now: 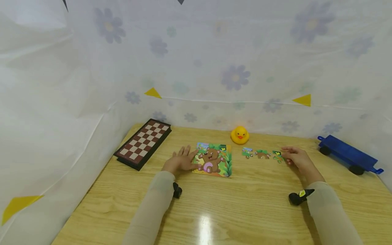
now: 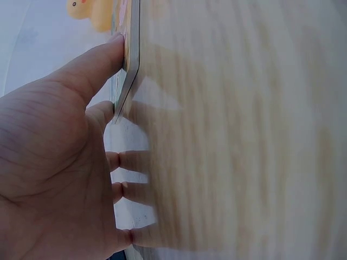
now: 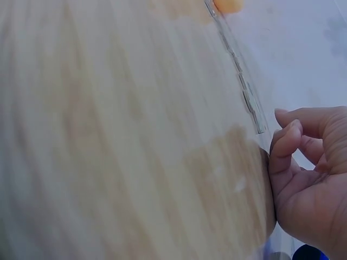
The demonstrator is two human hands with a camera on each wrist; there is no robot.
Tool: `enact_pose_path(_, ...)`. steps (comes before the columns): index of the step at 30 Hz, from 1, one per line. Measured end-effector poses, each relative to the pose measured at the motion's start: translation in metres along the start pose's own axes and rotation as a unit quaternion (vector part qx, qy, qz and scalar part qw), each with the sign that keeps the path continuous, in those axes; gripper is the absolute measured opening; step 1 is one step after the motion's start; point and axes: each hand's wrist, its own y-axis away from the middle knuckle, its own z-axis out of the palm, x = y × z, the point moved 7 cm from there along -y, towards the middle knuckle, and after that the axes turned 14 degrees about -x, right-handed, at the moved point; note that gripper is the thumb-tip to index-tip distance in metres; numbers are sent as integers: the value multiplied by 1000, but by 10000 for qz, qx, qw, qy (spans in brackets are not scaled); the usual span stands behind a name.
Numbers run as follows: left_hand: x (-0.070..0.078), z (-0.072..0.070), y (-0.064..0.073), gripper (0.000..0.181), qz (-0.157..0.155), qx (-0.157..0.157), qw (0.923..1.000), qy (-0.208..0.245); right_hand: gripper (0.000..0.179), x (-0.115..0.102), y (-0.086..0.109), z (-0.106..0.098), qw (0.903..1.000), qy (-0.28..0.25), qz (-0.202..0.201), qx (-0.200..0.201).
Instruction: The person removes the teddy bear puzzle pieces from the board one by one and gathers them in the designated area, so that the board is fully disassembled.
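Note:
My left hand (image 1: 182, 160) lies spread at the left edge of a square bear picture board (image 1: 214, 168). In the left wrist view its thumb rests on the board's face, the index finger is at the corner, and the other fingertips reach down to the table. My right hand (image 1: 300, 160) is beside the rightmost of three small jigsaw pieces, a green one (image 1: 277, 153). In the right wrist view its fingers are loosely bent, with the fingertips just off the end of the row. The other pieces are a brown one (image 1: 262, 154) and a blue-green one (image 1: 247, 152).
A yellow rubber duck (image 1: 240, 135) sits behind the board and pieces. On the left lies a folded checkered board (image 1: 144, 143); at far right stands a blue toy wagon (image 1: 349, 154). A flowered white curtain (image 1: 199, 68) hangs behind the wooden table (image 1: 239, 207).

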Motion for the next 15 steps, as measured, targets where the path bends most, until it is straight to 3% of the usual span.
enact_pose_path(6, 1, -1, 0, 78, 51, 39, 10000, -18, 53, 2, 1, -2, 9994, -318, -144, 7)
enact_pose_path(15, -2, 0, -1, 78, 16, -14, 10000, -1, 34, -6, 2, 1, 9949, -856, -512, -120)
